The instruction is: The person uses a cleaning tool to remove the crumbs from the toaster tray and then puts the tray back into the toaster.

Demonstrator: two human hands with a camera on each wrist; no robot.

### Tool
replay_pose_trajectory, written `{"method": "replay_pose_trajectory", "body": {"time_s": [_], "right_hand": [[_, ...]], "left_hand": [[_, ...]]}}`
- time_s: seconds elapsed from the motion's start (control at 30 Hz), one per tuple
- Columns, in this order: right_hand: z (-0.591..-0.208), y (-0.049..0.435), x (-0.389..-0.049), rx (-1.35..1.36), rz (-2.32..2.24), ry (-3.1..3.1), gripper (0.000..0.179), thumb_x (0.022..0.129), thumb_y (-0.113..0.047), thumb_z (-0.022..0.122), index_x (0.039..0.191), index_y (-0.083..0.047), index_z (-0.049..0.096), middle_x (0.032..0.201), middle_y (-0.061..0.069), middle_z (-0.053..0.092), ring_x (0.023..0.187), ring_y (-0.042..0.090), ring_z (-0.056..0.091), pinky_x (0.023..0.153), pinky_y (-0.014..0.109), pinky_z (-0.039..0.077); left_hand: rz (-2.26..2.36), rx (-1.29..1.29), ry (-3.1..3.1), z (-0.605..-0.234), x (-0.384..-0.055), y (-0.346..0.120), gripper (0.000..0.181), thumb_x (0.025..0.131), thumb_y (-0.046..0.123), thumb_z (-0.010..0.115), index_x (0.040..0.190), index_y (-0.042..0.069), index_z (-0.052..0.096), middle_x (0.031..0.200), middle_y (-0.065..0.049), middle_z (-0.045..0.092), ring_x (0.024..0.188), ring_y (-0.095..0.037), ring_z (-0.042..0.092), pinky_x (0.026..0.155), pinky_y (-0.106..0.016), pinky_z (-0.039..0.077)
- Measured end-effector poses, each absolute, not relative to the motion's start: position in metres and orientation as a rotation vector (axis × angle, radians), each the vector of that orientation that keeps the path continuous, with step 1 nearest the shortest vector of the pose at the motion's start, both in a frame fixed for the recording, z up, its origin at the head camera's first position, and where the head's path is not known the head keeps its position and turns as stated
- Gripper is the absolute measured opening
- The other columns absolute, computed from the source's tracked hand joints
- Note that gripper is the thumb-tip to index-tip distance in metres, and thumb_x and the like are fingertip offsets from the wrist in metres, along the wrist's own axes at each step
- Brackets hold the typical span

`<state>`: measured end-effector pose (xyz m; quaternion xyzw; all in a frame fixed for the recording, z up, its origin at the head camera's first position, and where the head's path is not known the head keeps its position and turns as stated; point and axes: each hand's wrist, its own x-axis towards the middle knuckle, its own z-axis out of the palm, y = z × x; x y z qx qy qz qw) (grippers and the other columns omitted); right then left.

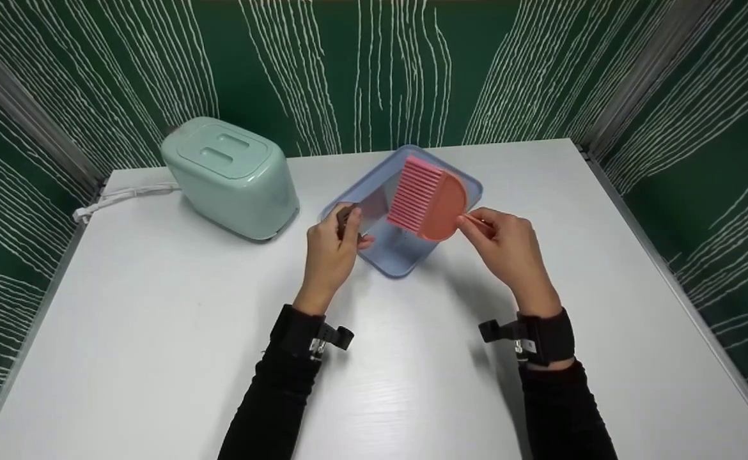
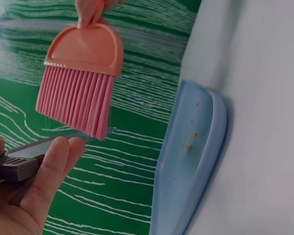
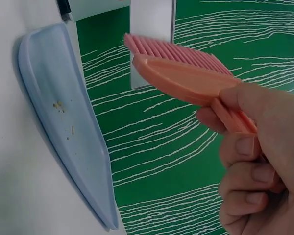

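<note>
My left hand [image 1: 330, 255] grips the brown ridged handle [image 2: 19, 167] of a flat, thin metal plate [image 3: 152, 22], which looks like a toaster crumb tray. In my right hand [image 1: 511, 249] the thin handle of a small orange brush [image 1: 445, 207] is held between thumb and fingers. Its pink bristles [image 2: 76, 98] point left, right at the plate. Both are held above a light blue tray [image 1: 399, 262]. Brown crumbs [image 2: 190, 142] lie scattered on the tray's bottom.
A mint green toaster [image 1: 233, 185] with two slots stands at the back left of the white table [image 1: 156, 332]. Its white cord [image 1: 124, 193] runs off to the left. Green walls [image 1: 406, 70] with white lines rise behind and at the sides.
</note>
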<state>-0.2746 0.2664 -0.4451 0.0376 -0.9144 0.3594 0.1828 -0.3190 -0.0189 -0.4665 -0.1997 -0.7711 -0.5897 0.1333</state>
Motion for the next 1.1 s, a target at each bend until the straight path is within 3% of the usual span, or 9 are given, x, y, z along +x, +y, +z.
{"method": "replay_pose_trajectory", "body": {"time_s": [0.2,0.57,0.87,1.1], "right_hand": [[-0.45,0.268,-0.276,0.075,0.95,-2.56,0.033,0.106,-0.039,0.07,0.106,-0.008,0.082,0.061,-0.002,0.044,0.057,0.012,0.038,0.056,0.029,0.029],[-0.458,0.273,-0.28,-0.071,0.862,-2.53,0.035,0.108,-0.037,0.068,0.097,-0.004,0.077,0.063,0.002,0.05,0.059,0.017,0.043,0.057,0.033,0.031],[-0.451,0.272,-0.278,-0.099,0.925,-2.469,0.038,0.106,-0.039,0.069,0.101,-0.004,0.081,0.064,0.007,0.059,0.058,0.012,0.044,0.056,0.029,0.032],[-0.443,0.267,-0.275,-0.038,1.165,-2.449,0.031,0.104,-0.038,0.073,0.1,-0.009,0.085,0.066,0.001,0.065,0.061,0.007,0.045,0.06,0.024,0.036]], "left_hand": [[-1.749,-0.604,-2.214,-0.466,-0.319,-0.019,0.033,0.116,0.024,0.052,0.124,-0.003,0.069,0.089,-0.021,0.074,0.078,-0.024,0.083,0.072,-0.025,0.065],[-1.729,-0.618,-2.219,-0.466,-0.319,-0.018,0.033,0.116,0.024,0.052,0.122,-0.003,0.069,0.088,-0.019,0.076,0.078,-0.023,0.083,0.071,-0.025,0.065],[-1.684,-0.61,-2.222,-0.467,-0.319,-0.021,0.033,0.115,0.021,0.051,0.126,-0.004,0.069,0.089,-0.021,0.076,0.079,-0.033,0.082,0.07,-0.024,0.065],[-1.641,-0.593,-2.239,-0.467,-0.32,-0.021,0.031,0.115,0.022,0.052,0.123,-0.002,0.07,0.099,-0.018,0.079,0.08,-0.023,0.083,0.072,-0.023,0.065]]}}
